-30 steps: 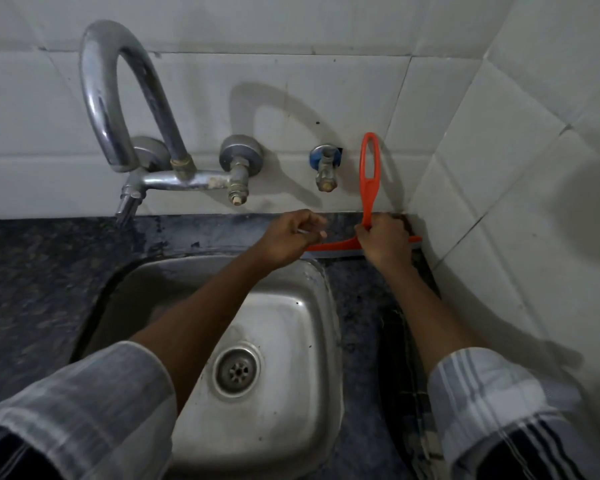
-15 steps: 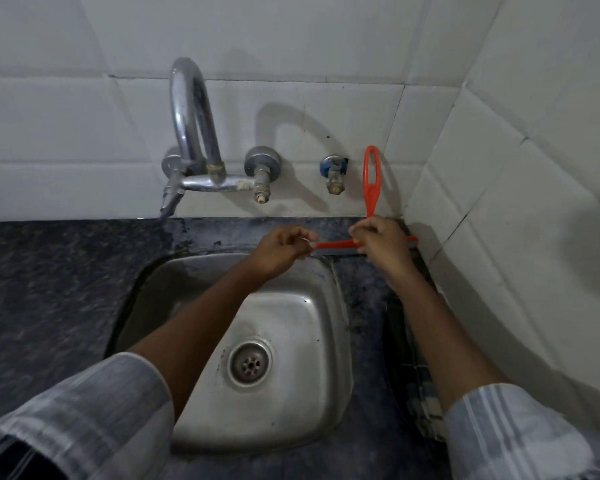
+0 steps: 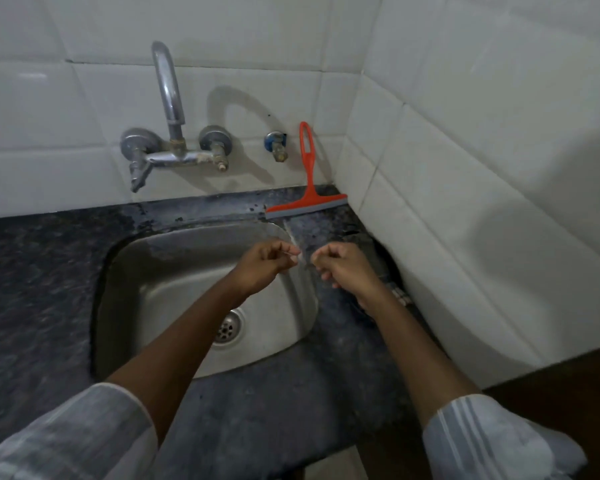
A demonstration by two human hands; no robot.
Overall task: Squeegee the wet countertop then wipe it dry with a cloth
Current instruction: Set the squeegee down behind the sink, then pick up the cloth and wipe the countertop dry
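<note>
A steel sink (image 3: 160, 271) is set in the dark worktop (image 3: 32, 289). Above its right rim the left hand (image 3: 267, 263) pinches something thin, too small to identify. Just beside it, the right hand (image 3: 340, 265) curls closed, holding nothing visible. The orange squeegee (image 3: 307, 199) leans untouched in the worktop's back right corner.

A: What's unclear?
B: My left hand (image 3: 269, 263) and right hand (image 3: 340, 266) are curled; whether I'm pinching anything is too small to tell. A dark thing under my right forearm is mostly hidden.
A: Edges?
B: Both sleeves cut off at the bottom.
</note>
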